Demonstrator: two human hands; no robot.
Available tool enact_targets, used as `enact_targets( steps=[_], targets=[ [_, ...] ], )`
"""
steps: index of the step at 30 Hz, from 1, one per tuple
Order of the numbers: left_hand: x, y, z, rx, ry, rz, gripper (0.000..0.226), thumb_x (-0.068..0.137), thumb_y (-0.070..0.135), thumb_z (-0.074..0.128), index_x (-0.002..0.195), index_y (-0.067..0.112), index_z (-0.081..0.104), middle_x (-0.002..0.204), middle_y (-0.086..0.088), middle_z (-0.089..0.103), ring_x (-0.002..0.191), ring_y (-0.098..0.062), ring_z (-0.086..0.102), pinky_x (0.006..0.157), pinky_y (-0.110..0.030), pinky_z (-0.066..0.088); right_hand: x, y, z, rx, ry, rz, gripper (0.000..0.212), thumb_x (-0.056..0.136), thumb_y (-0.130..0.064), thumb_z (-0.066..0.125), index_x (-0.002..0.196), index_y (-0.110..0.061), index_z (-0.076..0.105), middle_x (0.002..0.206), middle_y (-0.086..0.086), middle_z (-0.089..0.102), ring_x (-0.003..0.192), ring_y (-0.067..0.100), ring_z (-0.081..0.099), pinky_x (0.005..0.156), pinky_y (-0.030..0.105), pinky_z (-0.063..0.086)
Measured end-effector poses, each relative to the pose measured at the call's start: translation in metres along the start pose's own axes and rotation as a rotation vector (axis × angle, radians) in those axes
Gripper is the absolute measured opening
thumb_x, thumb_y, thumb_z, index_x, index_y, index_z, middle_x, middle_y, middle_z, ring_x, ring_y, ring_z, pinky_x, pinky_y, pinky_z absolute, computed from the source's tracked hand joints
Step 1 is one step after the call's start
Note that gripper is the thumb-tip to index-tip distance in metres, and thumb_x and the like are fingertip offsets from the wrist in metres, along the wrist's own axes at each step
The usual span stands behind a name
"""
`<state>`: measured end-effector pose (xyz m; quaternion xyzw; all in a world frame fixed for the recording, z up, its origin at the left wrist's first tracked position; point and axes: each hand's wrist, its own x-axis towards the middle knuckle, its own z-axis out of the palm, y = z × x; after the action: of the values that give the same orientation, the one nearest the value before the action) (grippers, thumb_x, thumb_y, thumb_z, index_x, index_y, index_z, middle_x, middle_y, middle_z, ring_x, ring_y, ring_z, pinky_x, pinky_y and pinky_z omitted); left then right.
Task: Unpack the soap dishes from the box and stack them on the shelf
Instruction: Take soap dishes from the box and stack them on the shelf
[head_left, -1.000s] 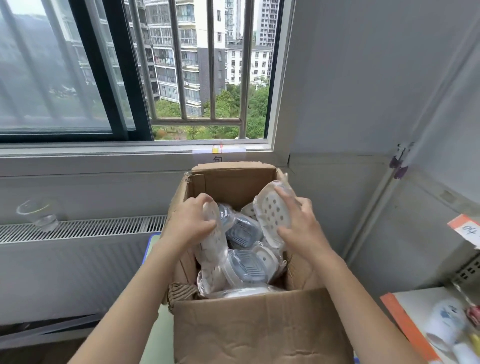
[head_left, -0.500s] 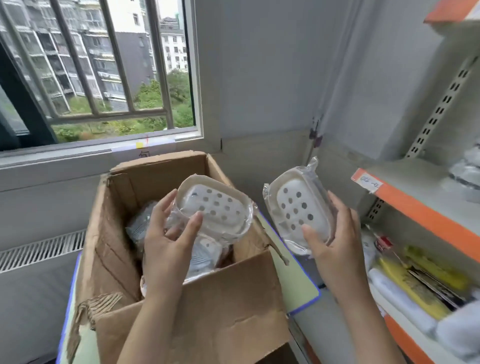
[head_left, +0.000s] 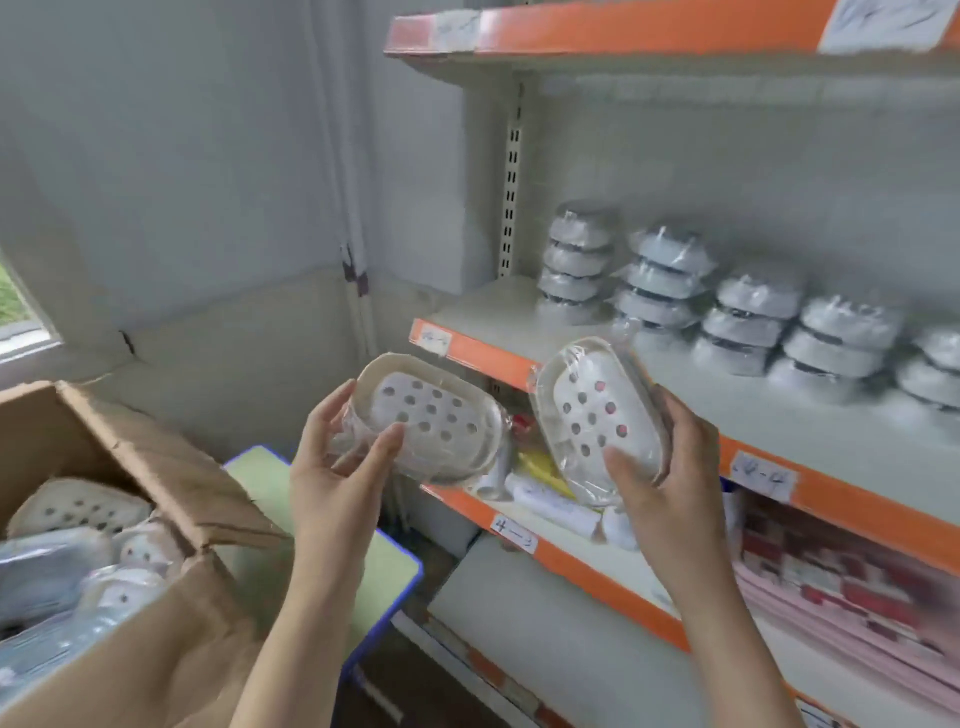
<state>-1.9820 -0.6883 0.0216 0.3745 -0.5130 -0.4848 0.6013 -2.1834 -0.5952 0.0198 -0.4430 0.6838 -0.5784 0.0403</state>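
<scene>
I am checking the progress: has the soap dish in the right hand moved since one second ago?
Yes. The soap dish in the right hand left the box and is now before the shelf.

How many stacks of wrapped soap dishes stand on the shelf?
5, in a row along the middle shelf: the leftmost stack by the upright, then the second, third, fourth, and a fifth cut by the frame edge. More may stand beyond.

Orange-edged shelf (head_left: 810, 431) bears five stacks of wrapped, seemingly grey soap dishes (head_left: 660, 283), side by side.
</scene>
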Motion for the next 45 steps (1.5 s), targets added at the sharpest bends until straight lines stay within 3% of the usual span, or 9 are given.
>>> enact_targets(
  steps=[9, 14, 19, 24, 28, 31, 35, 38, 45],
  targets=[
    [-0.020, -0.017, 0.135, -0.067, -0.226, -0.026, 0.047, 0.082, 0.004, 0.068, 0.121, 0.027, 0.056, 0.108, 0.002, 0.066, 0.083, -0.008, 0.070, 0.075, -0.025, 0.058, 0.027, 0.057, -0.117, -0.056, 0.199, 0.079, 0.061, 0.078, -0.019, 0.062, 0.135, -0.020, 0.041, 0.118, -0.009, 0.037, 0.117, 0.008, 0.041, 0.092, 0.015, 0.030],
    [-0.033, -0.025, 0.195, -0.061, -0.311, 0.001, 0.045, 0.082, 0.006, 0.068, 0.119, 0.030, 0.056, 0.086, 0.024, 0.069, 0.080, 0.000, 0.069, 0.064, -0.017, 0.055, 0.034, 0.088, -0.167, -0.112, 0.251, 0.113, 0.061, 0.083, -0.007, 0.065, 0.138, -0.016, 0.040, 0.126, 0.001, 0.040, 0.124, 0.018, 0.041, 0.105, 0.033, 0.035],
    [-0.027, -0.027, 0.234, -0.002, -0.387, 0.089, 0.046, 0.081, 0.012, 0.073, 0.112, 0.040, 0.055, 0.092, 0.039, 0.062, 0.087, -0.008, 0.069, 0.071, -0.021, 0.054, 0.041, 0.100, -0.192, -0.100, 0.287, 0.186, 0.062, 0.084, -0.007, 0.063, 0.139, -0.019, 0.037, 0.129, 0.001, 0.038, 0.119, 0.008, 0.041, 0.098, 0.024, 0.034],
    [0.003, -0.031, 0.270, 0.223, -0.464, 0.360, 0.049, 0.080, 0.010, 0.071, 0.123, 0.027, 0.055, 0.116, 0.009, 0.060, 0.095, -0.014, 0.062, 0.067, -0.003, 0.044, 0.062, 0.105, -0.200, -0.181, 0.318, 0.199, 0.063, 0.085, -0.006, 0.062, 0.140, -0.019, 0.034, 0.127, -0.004, 0.034, 0.112, -0.001, 0.035, 0.094, 0.015, 0.029],
    [0.025, -0.039, 0.302, 0.416, -0.655, 0.608, 0.051, 0.076, 0.000, 0.070, 0.122, 0.019, 0.058, 0.132, 0.005, 0.052, 0.113, -0.014, 0.052, 0.087, -0.026, 0.048, 0.084, 0.114, -0.204, -0.357, 0.266, 0.180, 0.063, 0.085, -0.007, 0.061, 0.142, -0.017, 0.034, 0.133, 0.003, 0.034, 0.117, 0.012, 0.041, 0.093, 0.018, 0.031],
    [0.031, -0.056, 0.320, 0.628, -0.813, 0.779, 0.054, 0.076, -0.004, 0.067, 0.125, 0.017, 0.057, 0.139, 0.000, 0.048, 0.121, -0.027, 0.050, 0.097, -0.035, 0.044, 0.098, 0.124, -0.202, -0.635, 0.217, 0.146, 0.064, 0.083, -0.008, 0.059, 0.142, -0.018, 0.034, 0.132, 0.003, 0.035, 0.116, 0.024, 0.046, 0.092, 0.037, 0.042],
    [0.028, -0.073, 0.330, 0.712, -0.880, 1.011, 0.065, 0.064, -0.013, 0.065, 0.120, 0.019, 0.057, 0.133, -0.006, 0.054, 0.105, -0.037, 0.056, 0.084, -0.043, 0.051, 0.105, 0.141, -0.191, -1.037, 0.084, 0.076, 0.071, 0.076, -0.003, 0.061, 0.140, -0.025, 0.038, 0.135, 0.000, 0.040, 0.116, 0.026, 0.045, 0.086, 0.039, 0.035],
    [0.025, -0.080, 0.334, 0.770, -0.944, 1.104, 0.066, 0.062, -0.012, 0.063, 0.114, 0.027, 0.057, 0.134, -0.002, 0.051, 0.111, -0.030, 0.052, 0.082, -0.043, 0.050, 0.106, 0.145, -0.187, -1.092, 0.017, 0.057, 0.075, 0.075, -0.002, 0.064, 0.138, -0.031, 0.038, 0.137, -0.006, 0.038, 0.118, 0.022, 0.043, 0.085, 0.035, 0.033],
    [0.039, -0.109, 0.315, 0.705, -1.112, 1.012, 0.053, 0.062, 0.009, 0.068, 0.108, 0.034, 0.061, 0.125, -0.002, 0.048, 0.113, -0.023, 0.042, 0.089, -0.042, 0.043, 0.103, 0.147, -0.184, -0.943, -0.156, 0.075, 0.054, 0.087, -0.045, 0.054, 0.138, -0.042, 0.035, 0.142, -0.013, 0.028, 0.131, 0.010, 0.024, 0.102, 0.033, 0.020]
  ],
)
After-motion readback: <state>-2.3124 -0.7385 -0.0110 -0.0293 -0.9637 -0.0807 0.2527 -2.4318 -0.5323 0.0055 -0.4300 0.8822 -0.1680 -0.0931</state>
